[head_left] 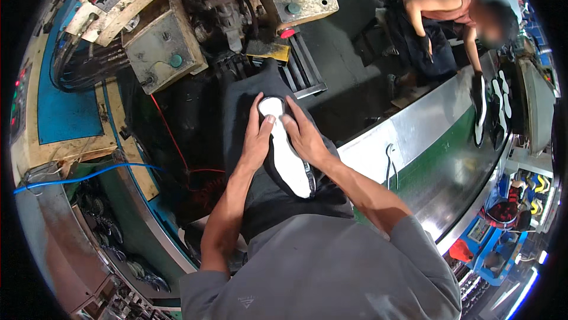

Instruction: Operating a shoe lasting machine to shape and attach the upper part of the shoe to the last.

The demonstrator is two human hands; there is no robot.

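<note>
So the person has a black shoe (289, 157) bottom-up over the lap, white underside facing up, rounded small end pointing far. Left hand (258, 139) and right hand (306, 137) both grasp that far end, one from each side, thumbs down on the white part, fingers curled around the dark sides. Can't tell how hard they're squeezing.

What could go wrong, imo: the near end isn't gripped at all, so if the thumbs push unevenly the thing could twist or pivot. Thumbs right on the white face could also smudge or dent it if the stuff is soft or tacky. And the grimy machine (228, 24) is just beyond, so reaching far carelessly might scuff the shoe. The metal tool (389, 157) lies loose on the right-hand bench (364, 151), so a right elbow swinging wide could knock it.
</note>
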